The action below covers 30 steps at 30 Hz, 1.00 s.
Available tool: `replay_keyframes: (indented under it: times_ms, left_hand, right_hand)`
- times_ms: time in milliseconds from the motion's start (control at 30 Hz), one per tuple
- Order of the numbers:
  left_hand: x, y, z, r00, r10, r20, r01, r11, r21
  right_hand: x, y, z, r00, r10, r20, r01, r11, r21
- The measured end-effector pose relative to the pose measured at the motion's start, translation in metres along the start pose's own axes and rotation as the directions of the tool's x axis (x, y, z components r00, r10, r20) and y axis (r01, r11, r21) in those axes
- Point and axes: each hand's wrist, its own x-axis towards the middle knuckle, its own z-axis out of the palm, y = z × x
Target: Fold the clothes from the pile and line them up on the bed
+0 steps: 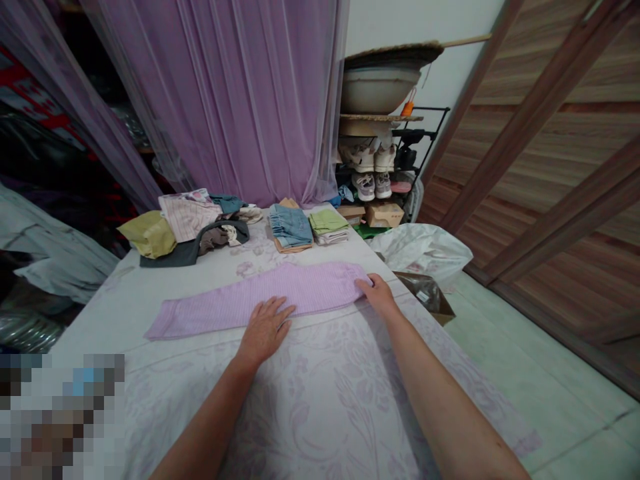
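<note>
A pair of lilac striped pants lies folded lengthwise across the bed, legs toward the left and gathered waistband toward the right. My left hand rests flat on the lower middle edge, its fingers stretched out. At the waistband end, my right hand pinches the fabric between thumb and fingers. Beyond the pants sit folded blue denim clothing on tan fabric and a small stack with a green folded garment on top.
A loose heap of clothes, with a mustard piece, lies at the far left of the patterned sheet. Right of the bed are a white plastic bag, an open cardboard box and a shoe rack. Purple curtains hang behind.
</note>
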Motion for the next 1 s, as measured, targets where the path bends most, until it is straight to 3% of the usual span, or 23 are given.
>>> replay_keyframes:
  times_ms: [133,267,433,600,767,1000]
  left_hand:
    - [0.000,0.001,0.000,1.000,-0.006,0.001,0.006,1.000,-0.004]
    - [0.001,0.002,-0.002,1.000,-0.023,0.018,0.023,1.000,0.002]
    - [0.000,0.000,0.000,1.000,-0.001,0.000,0.001,1.000,0.019]
    - [0.000,-0.001,0.002,1.000,0.001,-0.005,-0.001,1.000,0.013]
    - [0.000,-0.001,0.002,1.000,-0.013,0.009,0.013,1.000,0.007]
    - [-0.001,-0.002,0.004,1.000,0.003,-0.020,-0.003,1.000,-0.009]
  right_hand:
    - [-0.003,-0.009,-0.008,0.982,0.083,0.170,-0.109,0.983,0.150]
    - [-0.005,-0.020,-0.013,0.952,0.149,0.269,-0.177,0.981,0.083]
    - [-0.005,-0.018,-0.012,0.989,-0.020,0.150,0.019,1.000,0.009]
    - [-0.006,-0.010,-0.010,0.996,-0.088,0.024,0.091,0.984,-0.152]
    - [-0.009,-0.001,-0.005,0.986,-0.162,-0.036,0.140,0.928,-0.346]
    - [-0.003,0.006,-0.003,0.986,-0.126,-0.111,0.082,0.939,-0.333]
